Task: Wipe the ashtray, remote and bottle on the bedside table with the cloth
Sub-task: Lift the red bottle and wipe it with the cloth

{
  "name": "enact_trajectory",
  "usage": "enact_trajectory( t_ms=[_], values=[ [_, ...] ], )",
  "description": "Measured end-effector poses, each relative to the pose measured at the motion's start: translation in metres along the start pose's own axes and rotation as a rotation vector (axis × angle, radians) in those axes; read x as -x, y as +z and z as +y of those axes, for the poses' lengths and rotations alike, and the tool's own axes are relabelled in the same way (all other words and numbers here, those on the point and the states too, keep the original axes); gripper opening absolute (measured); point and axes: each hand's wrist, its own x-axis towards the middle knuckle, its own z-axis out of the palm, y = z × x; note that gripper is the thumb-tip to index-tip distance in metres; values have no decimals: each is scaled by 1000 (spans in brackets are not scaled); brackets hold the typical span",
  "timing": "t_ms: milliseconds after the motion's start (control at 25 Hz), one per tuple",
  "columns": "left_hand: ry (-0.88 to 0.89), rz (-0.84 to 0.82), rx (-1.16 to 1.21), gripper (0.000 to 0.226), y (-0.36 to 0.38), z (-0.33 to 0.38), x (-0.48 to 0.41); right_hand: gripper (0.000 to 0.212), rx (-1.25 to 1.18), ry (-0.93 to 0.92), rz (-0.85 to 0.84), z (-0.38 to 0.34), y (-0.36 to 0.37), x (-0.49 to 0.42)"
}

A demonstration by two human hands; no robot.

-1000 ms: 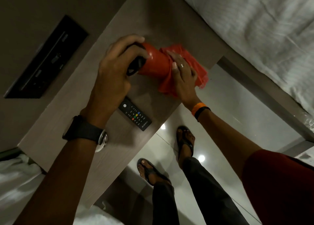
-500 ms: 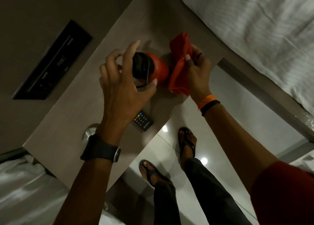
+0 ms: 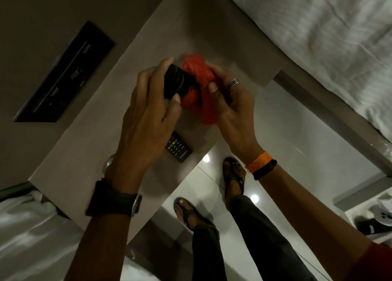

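My left hand point(image 3: 146, 115) grips the black cap end of a red bottle point(image 3: 189, 97), held tilted above the bedside table point(image 3: 84, 149). My right hand point(image 3: 231, 102) presses a red cloth point(image 3: 199, 72) around the bottle's body, so most of the body is hidden. A black remote point(image 3: 179, 148) with coloured buttons lies on the table near its front edge, partly under my left hand. A glint of glass that may be the ashtray point(image 3: 108, 163) peeks out beside my left wrist.
A black switch panel point(image 3: 63, 72) is set in the wall at the left. A white bed point(image 3: 318, 36) runs along the right, another white bed point(image 3: 25, 227) at lower left. My sandalled feet point(image 3: 233, 174) stand on glossy floor tiles below the table edge.
My right hand has wrapped the cloth around the bottle's body, where it earlier held the cloth beside it. My left hand has closed its fingers on the cap.
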Motion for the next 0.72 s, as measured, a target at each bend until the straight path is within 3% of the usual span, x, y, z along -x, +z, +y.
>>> enact_trajectory(
  t_ms=[160, 320, 400, 600, 720],
  values=[
    [-68, 77, -37, 58, 8, 2, -1, 38, -37, -25, -134, 10, 17, 3],
    [-5, 68, -27, 51, 4, -16, 6, 39, 167, 344, -226, 46, 12, -24],
    [19, 45, -3, 50, 2, -21, 11, 39, 197, 408, -256, 49, 6, -36],
    [93, 74, 22, 50, 12, -23, 12, 23, -38, 222, -248, 2, 34, -24],
    [115, 109, 83, 46, 16, -25, 15, 25, -26, 203, -289, 11, 32, -29]
  ],
)
